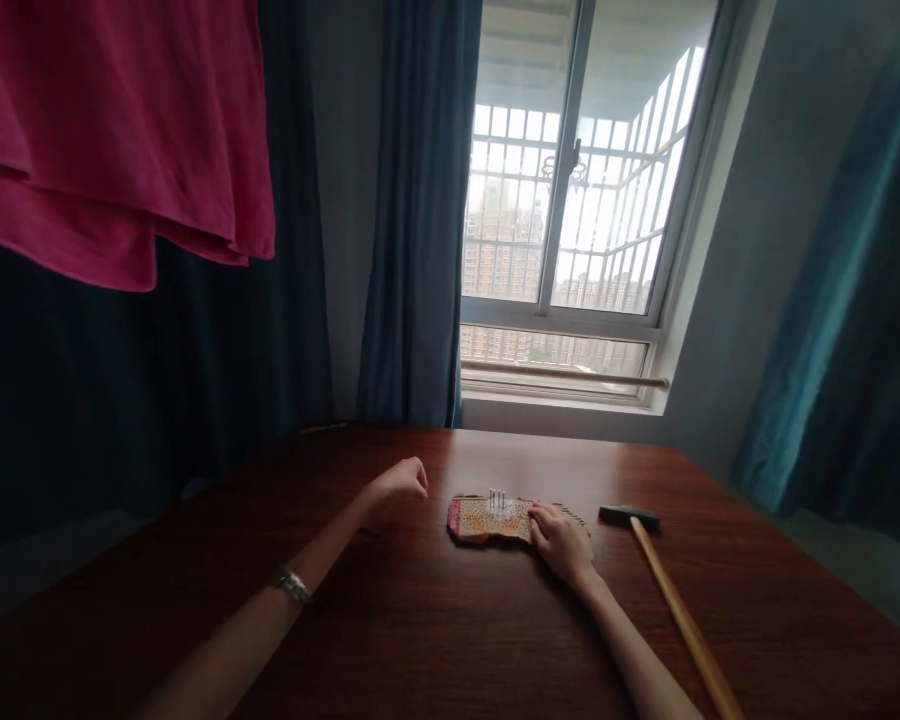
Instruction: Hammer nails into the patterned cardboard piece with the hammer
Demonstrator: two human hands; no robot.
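Note:
A ragged, flat board [474, 522], speckled tan with a pink left end, lies on the table. Several nails [497, 499] stand upright in a row near its far edge. My right hand [561, 541] lies over the board's right part, fingers resting on its top and pointing left. Left of the board, apart from it, my left hand [405, 478] hovers low over the table with its fingers curled together. Whatever is between those fingers, if anything, is hidden. Right of my right hand, a hammer [630, 518] with a long wooden handle rests on the table.
The brown wooden table [420, 630] reaches to the wall under a barred window [544, 310]. Small dark slivers [371, 531] lie near my left forearm. Blue curtains [420, 220] hang at both sides, and a pink cloth [120, 140] hangs at upper left.

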